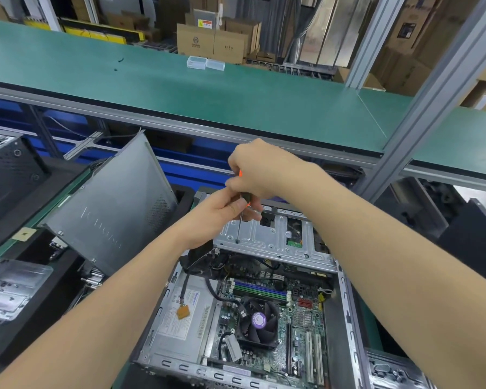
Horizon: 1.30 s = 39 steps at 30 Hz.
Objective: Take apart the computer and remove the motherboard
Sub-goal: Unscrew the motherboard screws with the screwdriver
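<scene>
The right hand [256, 169] is curled around the top of the screwdriver [239, 226] handle, and the left hand [219, 217] pinches the lower end of the handle, where the metal shaft begins. The shaft stands nearly upright with its tip on the silver drive cage [267, 240] at the far end of the open computer [345, 304]. The motherboard [303, 318] (a dark fan sits on it) lies inside the case, just on the near side of the cage.

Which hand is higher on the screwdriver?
The right hand, gripping the top of the screwdriver handle; the left hand pinches it lower, near the shaft.
</scene>
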{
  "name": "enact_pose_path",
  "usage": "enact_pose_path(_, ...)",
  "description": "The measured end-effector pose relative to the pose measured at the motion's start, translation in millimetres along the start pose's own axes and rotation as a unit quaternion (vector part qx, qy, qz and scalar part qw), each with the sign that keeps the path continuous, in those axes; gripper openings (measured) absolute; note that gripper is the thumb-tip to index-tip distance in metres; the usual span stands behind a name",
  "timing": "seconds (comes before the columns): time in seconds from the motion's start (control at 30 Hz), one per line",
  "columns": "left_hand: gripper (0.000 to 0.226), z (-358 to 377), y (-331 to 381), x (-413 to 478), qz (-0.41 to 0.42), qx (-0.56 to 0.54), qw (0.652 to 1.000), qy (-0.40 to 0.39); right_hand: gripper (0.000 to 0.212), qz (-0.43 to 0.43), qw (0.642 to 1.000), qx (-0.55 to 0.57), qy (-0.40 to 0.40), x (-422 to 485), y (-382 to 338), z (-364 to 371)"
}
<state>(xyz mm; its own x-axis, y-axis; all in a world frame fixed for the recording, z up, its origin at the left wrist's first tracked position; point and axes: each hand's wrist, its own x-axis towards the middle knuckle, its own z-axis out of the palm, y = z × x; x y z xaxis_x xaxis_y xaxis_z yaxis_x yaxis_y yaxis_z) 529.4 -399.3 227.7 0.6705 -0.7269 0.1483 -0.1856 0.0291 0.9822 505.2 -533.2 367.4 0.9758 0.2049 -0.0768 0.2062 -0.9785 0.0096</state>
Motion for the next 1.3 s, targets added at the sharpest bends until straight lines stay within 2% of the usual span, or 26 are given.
enact_pose_path(0.07, 0.027, -2, 1, 0, -0.002, -0.007, 1.000, 0.000, 0.012, -0.072, 0.996, -0.022, -0.047, -5, 3, -8)
enact_pose_path(0.17, 0.027, -1, 1, -2, -0.012, -0.022, 1.000, -0.003, 0.020, -0.120, 0.988, -0.046, -0.086, -9, 4, -13)
enact_pose_path(0.3, 0.027, 3, -2, -3, -0.016, -0.015, 1.000, -0.007, 0.020, -0.140, 0.984, -0.085, -0.070, -9, 3, -7)
enact_pose_path(0.43, 0.028, 3, 0, -2, -0.011, -0.002, 1.000, -0.010, 0.015, -0.126, 0.986, -0.064, -0.085, -9, 2, -11)
enact_pose_path(0.5, 0.030, 2, 1, -3, -0.004, 0.008, 1.000, -0.006, 0.009, -0.110, 0.992, -0.025, -0.052, -11, 2, -9)
enact_pose_path(0.57, 0.029, 1, -1, -4, -0.001, 0.016, 1.000, 0.000, 0.036, -0.055, 0.998, 0.017, 0.041, -12, -1, -1)
enact_pose_path(0.63, 0.027, 0, -2, -4, -0.004, 0.021, 1.000, 0.003, 0.054, 0.045, 0.991, 0.001, 0.123, -12, -7, 8)
enact_pose_path(0.7, 0.026, 0, -1, -5, -0.005, 0.019, 1.000, 0.003, 0.057, 0.094, 0.988, 0.019, 0.118, -10, -10, 16)
enact_pose_path(0.83, 0.024, -3, 0, -8, -0.010, 0.033, 0.999, 0.003, 0.025, 0.034, 0.993, 0.079, 0.082, -7, -3, 18)
enact_pose_path(0.87, 0.024, -3, -1, -10, -0.014, 0.039, 0.999, 0.004, 0.023, 0.022, 0.992, 0.095, 0.082, -8, -1, 18)
enact_pose_path(0.97, 0.021, -2, -6, -12, -0.028, 0.058, 0.998, 0.012, 0.028, 0.026, 0.979, 0.175, 0.099, -14, 4, 24)
enact_pose_path(1.07, 0.020, 2, -12, -15, -0.064, 0.089, 0.993, 0.032, 0.020, 0.043, 0.954, 0.269, 0.127, -21, 7, 49)
enact_pose_path(1.2, 0.014, 8, -19, -18, -0.087, 0.182, 0.978, 0.058, 0.025, 0.041, 0.944, 0.309, 0.107, -32, 10, 87)
enact_pose_path(1.3, 0.017, 4, -21, -26, -0.105, 0.238, 0.956, 0.138, 0.021, 0.019, 0.935, 0.336, 0.115, -29, 5, 96)
